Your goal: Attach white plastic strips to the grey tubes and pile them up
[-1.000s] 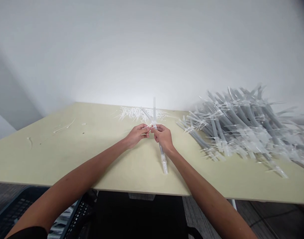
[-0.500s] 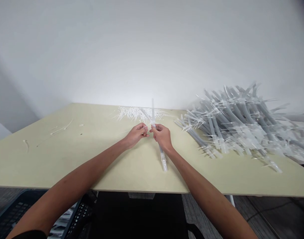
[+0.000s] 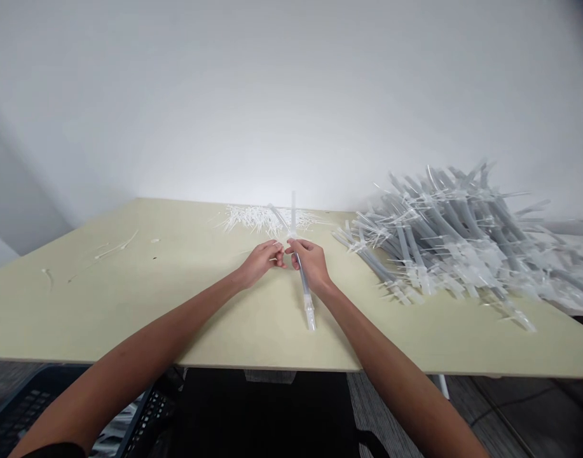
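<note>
Head view: a clear forked tube [image 3: 303,280] over the counter [image 3: 248,340].
The right hand [image 3: 311,263] is nearer, pinching the forked tube just below where it splits. The tube's long way runs near to far, with 2 ends on the far side. The left hand [image 3: 261,263] is just left of the tube, curled mostly closed; I can't tell if it holds anything. White ties [image 3: 253,219] lie behind the tube.

This looks like an assembly workshop: tubes [image 3: 456,219] and cable ties [image 3: 253,219] heap a table [image 3: 143,305].
</note>
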Motion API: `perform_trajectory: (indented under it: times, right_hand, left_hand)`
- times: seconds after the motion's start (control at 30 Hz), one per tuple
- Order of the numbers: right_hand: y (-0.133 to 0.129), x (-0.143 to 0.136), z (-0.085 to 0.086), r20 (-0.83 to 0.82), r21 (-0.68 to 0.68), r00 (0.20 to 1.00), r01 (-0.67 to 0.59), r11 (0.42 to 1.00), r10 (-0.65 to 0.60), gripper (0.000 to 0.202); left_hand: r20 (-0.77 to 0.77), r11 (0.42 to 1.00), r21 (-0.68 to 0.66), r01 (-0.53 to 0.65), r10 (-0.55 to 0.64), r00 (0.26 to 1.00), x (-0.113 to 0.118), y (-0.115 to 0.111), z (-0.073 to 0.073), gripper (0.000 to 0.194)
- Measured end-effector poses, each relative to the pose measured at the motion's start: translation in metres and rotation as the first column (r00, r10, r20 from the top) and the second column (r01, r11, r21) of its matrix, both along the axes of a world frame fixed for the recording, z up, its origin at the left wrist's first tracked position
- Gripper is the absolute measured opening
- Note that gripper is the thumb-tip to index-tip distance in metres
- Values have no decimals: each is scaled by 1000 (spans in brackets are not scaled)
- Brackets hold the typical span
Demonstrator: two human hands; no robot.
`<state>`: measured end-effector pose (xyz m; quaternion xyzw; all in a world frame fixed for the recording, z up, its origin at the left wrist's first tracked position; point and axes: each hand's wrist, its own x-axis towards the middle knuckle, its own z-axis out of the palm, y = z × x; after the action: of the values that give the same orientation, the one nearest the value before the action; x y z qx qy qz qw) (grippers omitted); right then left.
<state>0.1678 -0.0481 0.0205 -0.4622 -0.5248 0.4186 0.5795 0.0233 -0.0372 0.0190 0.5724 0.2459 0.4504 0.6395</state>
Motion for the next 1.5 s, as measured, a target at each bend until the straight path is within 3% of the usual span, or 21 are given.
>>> perform_trajectory:
  times: [0.13,0.27,0.4,0.6,0.73,0.97,1.2,1.33,1.5]
  right_hand:
    - [-2,-1,3,17,30,999,-39,999,39,35]
    - [-3,-3,5,38,42,998,-58,997,57,36]
    - [-3,-5,4,32,56,999,-42,998,41,35]
    - [-4,-7,4,-11,42,999,-43,998,43,34]
    - [-4,-4,8,-121,-22,985,-127,992,123,33]
    - [-7,11,27,-218,-155,922,-355,922,319,42]
    - [-6,10,20,-159,-107,944,-309,945,291,35]
    - [0,6,9,-10,-93,980,-197,976,197,35]
    - [4,0,-1,120,-8,983,-141,990,141,41]
  left_hand:
    - [-74,997,65,50,-45,996,2,-3,0,33]
    - [-145,979,171,-108,134,980,5,-4,-3,39]
    - [-172,912,294,-286,345,923,12,-9,-8,40]
    - [-153,885,269,-381,429,890,23,-17,-11,39]
    - [-118,916,199,-349,376,919,24,-16,-7,38]
    - [-12,990,11,-143,143,990,16,-16,1,37]
    - [93,987,-148,-65,79,993,25,-24,-3,35]
    - [-58,977,-13,-211,210,976,26,-23,-6,38]
    - [-259,920,232,-315,370,892,22,-21,-4,43]
